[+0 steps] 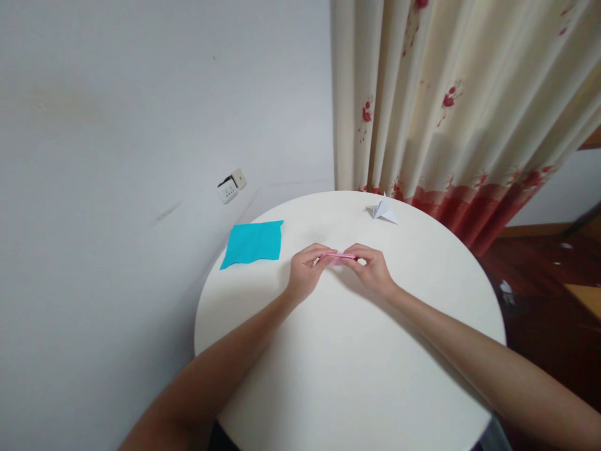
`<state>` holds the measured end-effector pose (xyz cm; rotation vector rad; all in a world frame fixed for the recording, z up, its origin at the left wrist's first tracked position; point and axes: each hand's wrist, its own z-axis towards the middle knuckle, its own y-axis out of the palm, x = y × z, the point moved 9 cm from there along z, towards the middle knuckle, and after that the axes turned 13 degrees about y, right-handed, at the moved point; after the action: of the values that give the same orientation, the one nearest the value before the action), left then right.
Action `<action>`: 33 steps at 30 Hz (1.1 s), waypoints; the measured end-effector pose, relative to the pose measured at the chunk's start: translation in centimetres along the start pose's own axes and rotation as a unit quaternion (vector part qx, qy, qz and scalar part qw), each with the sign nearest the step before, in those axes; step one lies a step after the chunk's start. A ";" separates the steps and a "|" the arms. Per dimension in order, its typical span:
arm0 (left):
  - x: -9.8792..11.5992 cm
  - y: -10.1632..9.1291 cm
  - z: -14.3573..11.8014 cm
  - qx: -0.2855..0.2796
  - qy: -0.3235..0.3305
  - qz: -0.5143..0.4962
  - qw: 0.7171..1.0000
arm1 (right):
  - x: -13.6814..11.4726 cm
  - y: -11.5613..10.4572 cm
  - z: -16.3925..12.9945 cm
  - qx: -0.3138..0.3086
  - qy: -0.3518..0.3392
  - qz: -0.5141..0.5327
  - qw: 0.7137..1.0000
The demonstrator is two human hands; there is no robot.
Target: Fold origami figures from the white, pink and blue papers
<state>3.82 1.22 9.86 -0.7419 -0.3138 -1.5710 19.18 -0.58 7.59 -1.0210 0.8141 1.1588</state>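
Wall (117, 125) fills the left of the view, pale and bare but for a socket (231, 186) set low on it, up and to the left of the round white table (347, 376). Just inside the table's left rim lies a teal sheet (253, 243), flat and nearly square, with one corner at the edge nearest the wall. To the right of that sheet, near the table's middle but toward its far side, the left hand (305, 272) rests on the top with its fingers curled and closed on the left end of a pink paper (337, 257), a narrow folded strip held low over the table. The right hand (370, 268) meets it from the other side, fingertips pinched on the strip's right end, so both hands grip the same piece and nearly touch each other. Both forearms run back from there to the table's near rim. Farther on, close to the table's far rim and well apart from the hands, stands a small white folded figure (384, 210) with a pointed tip up. Behind the table's far right side hangs a cream curtain (460, 106) with red flowers and a red hem.
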 end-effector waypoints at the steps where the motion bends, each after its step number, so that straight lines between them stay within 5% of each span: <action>1: 0.1 -0.2 0.0 0.008 0.002 0.001 1.000 | 0.0 0.2 0.0 -0.011 0.001 0.001 1.000; 8: -0.2 -0.7 -0.2 0.019 -0.026 0.014 0.999 | 0.6 1.4 -0.2 -0.041 0.044 0.009 0.998; 18: -5.6 1.6 -2.1 -0.046 -0.239 -0.104 0.964 | 4.5 0.6 0.5 -0.002 0.183 0.133 0.974; 24: -6.6 0.6 -2.6 -0.027 -0.248 -0.059 0.967 | 6.4 1.4 0.6 -0.037 0.252 0.232 0.939; 33: -6.6 0.2 -2.3 0.041 -0.237 -0.127 0.962 | 5.2 0.5 0.4 0.002 0.215 0.140 0.967</action>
<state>3.30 5.03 3.98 -1.0409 -0.8497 -1.5919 19.92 1.57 2.83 -1.2018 1.3387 1.1849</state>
